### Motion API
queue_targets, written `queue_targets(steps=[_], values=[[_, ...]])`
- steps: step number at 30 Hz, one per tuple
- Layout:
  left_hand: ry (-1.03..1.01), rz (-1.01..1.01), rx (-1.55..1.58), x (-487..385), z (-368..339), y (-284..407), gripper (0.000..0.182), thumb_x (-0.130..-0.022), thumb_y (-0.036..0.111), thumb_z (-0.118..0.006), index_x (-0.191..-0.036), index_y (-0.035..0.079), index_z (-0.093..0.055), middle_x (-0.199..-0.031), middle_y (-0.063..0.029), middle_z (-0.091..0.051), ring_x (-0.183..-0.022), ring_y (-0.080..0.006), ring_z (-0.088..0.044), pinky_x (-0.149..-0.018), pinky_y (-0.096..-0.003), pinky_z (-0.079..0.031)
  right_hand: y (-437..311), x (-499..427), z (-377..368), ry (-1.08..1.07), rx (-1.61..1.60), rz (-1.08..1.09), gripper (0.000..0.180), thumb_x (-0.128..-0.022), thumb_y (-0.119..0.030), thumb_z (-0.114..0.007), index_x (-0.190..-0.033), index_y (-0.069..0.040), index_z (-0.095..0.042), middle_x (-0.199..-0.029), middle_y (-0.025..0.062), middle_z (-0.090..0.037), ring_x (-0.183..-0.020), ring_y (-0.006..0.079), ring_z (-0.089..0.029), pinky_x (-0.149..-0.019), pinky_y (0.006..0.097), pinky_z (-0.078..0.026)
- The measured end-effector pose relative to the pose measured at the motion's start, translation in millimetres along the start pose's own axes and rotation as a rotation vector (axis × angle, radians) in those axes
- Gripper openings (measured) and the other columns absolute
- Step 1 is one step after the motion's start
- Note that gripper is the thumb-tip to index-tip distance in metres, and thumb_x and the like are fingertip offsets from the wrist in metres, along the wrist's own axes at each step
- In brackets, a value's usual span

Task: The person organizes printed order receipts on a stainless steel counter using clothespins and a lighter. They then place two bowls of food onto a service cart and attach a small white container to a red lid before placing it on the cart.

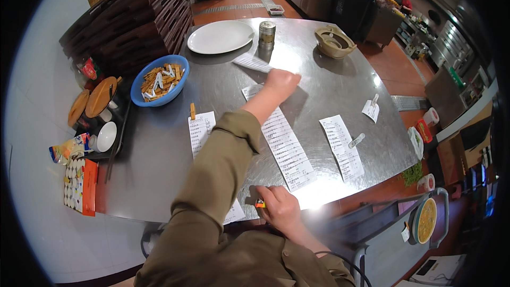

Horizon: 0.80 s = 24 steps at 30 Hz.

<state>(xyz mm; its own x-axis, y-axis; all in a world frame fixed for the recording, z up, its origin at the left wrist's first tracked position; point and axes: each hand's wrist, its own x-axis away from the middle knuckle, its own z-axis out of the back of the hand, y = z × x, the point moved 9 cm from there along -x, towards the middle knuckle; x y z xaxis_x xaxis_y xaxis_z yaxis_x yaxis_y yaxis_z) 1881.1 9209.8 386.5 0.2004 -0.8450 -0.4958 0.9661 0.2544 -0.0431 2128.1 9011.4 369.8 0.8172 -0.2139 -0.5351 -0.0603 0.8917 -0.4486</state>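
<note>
My left hand (pixel 281 84) reaches out over the steel table (pixel 155 147), its fingers closed on a blurred printed paper slip (pixel 253 63). Beneath that forearm lies a long printed receipt (pixel 289 151), partly covered. Close to the table's near edge, my right hand (pixel 282 209) grips a small pen-like object (pixel 260 203) with an orange and yellow end; most of it is hidden. Left of the arm is another receipt (pixel 202 129) with a wooden clothespin (pixel 193 111). On the right lie a receipt (pixel 342 147) with a pale clip (pixel 356 140) and a smaller clipped slip (pixel 371 111).
A blue basin (pixel 137 93) holds clothespins. Along the far side stand a white oval plate (pixel 221 38), a metal can (pixel 267 34) and a clay pot (pixel 334 44). Stacked dark trays (pixel 131 28) rise at left. A trolley (pixel 382 251) bears a soup bowl (pixel 426 221).
</note>
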Motion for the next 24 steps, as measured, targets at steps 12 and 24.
queue_targets(steps=[12, 24], values=[[0.488, 0.444, 0.415, 320.8, 282.2, -73.3, 0.038, -0.080, -0.014, -0.059, -0.113, 0.003, -0.069, -0.110, -0.0148, -0.073, -0.102, -0.0218, -0.071, -0.089, -0.0303, -0.054, -0.7, 1.6, -7.9, 0.007, -0.033, -0.016, 0.049, -0.064, -0.002, -0.072, -0.112, -0.011, -0.068, -0.086, 0.0090, -0.062, -0.076, 0.0290, -0.063, -0.063, 0.0394, -0.053], [0.036, 0.674, -0.002, 496.2, 244.1, -7.9, 0.048, -0.072, 0.003, -0.070, -0.117, 0.020, -0.071, -0.124, -0.0030, -0.066, -0.120, -0.0223, -0.061, -0.095, -0.0374, -0.043, 11.7, 11.1, -21.3, -0.033, 0.132, -0.017, 0.042, -0.075, 0.006, -0.064, -0.115, -0.007, -0.068, -0.092, 0.0132, -0.065, -0.077, 0.0328, -0.065, -0.066, 0.0393, -0.052]])
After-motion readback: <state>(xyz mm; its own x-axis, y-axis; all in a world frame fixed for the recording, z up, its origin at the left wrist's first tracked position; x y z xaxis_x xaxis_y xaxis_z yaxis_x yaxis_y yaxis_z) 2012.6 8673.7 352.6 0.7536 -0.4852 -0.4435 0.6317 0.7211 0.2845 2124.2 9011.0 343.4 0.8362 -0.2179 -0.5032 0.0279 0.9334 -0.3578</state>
